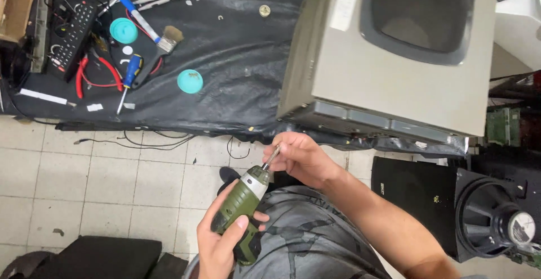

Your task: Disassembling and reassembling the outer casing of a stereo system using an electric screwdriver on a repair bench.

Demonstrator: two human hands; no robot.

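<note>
Left hand (222,239) grips green plastic driver (243,211); right hand (301,158) pinches steel bit (271,157).

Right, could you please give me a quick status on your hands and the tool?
Left hand gripping green electric screwdriver. Right hand pinching its bit. Grey monitor casing on black-covered bench ahead; nothing between.

Tile floor (101,177) left open — grey appliance (394,70) blocks ahead.
</note>
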